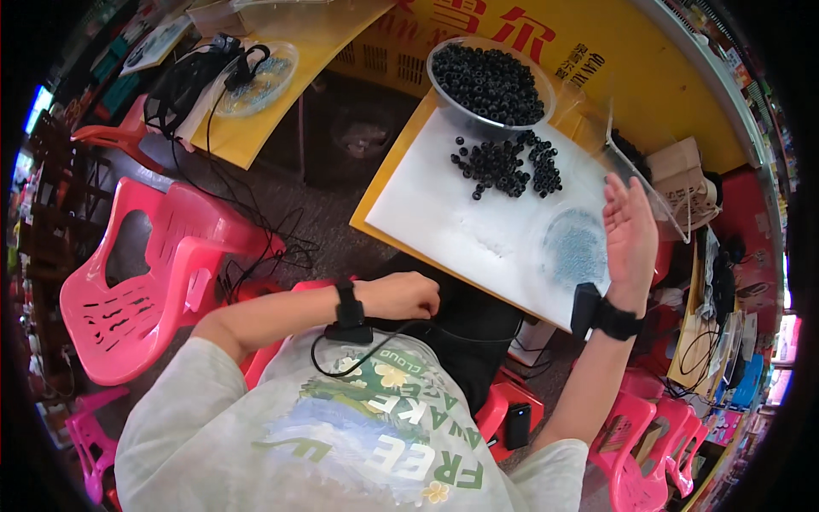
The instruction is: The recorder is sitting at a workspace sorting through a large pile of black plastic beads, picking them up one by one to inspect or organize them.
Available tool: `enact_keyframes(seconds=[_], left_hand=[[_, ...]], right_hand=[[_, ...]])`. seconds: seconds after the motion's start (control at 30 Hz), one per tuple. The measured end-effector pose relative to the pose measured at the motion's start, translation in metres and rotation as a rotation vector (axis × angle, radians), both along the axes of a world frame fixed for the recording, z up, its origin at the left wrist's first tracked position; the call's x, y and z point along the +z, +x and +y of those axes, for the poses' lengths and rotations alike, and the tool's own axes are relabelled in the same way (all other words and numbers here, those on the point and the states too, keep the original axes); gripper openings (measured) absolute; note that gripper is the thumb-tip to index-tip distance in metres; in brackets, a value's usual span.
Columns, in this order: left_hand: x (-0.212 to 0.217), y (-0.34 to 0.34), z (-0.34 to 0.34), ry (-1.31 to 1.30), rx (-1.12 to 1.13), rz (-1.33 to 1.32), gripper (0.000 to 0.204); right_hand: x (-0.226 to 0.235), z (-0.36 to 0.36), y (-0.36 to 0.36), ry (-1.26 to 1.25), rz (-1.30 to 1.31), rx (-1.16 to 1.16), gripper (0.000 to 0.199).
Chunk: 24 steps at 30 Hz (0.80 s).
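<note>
Closest in, the left hand rests near the person's lap with its fingers curled loosely under; it seems to grip nothing, though the fingertips are turned away from the camera and a small item there could not be ruled out. A black wrist strap sits just behind it, with a thin black cable looping off toward the body.

The right hand is raised over the near right corner of the white board, palm open, fingers straight and together, holding nothing. A black band with a small box wraps the wrist below it. Just to the left of that palm lies a shallow clear dish of tiny blue-grey beads, almost beneath the fingers.

Farther out from the right hand, up and to the left on the board, a loose heap of black ring beads is spread out. They look small, hard and light, likely to roll or scatter if brushed; a pinch between thumb and forefinger on one ring at a time, or a scoop with cupped fingers, would suit them best. Beyond the heap stands a clear bowl filled with more of the same black rings.

Well off to the left of the left hand stands a pink plastic chair, and beyond it a yellow table carrying another clear dish and tangled black cords.
</note>
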<state>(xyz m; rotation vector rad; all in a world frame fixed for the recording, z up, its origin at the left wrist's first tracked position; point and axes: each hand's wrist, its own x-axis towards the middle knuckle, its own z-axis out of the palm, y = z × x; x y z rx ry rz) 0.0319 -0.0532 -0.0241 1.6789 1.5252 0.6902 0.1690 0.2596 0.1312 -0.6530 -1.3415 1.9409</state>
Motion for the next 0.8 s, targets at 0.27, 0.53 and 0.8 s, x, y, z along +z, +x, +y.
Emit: enact_keyframes(seconds=[0.27, 0.53, 0.8], left_hand=[[-0.028, 0.037, 0.015, 0.400, -0.329, 0.500, 0.010], [-0.043, 0.044, 0.027, 0.344, -0.394, 0.550, 0.010], [0.065, -0.003, 0.037, 0.043, 0.201, -0.015, 0.017]], right_hand=[[-0.037, -0.072, 0.045, 0.010, -0.114, -0.076, 0.033], [-0.043, -0.094, 0.071, -0.035, -0.076, -0.081, 0.027], [-0.053, -0.137, 0.047, 0.219, -0.340, 0.138, 0.017]])
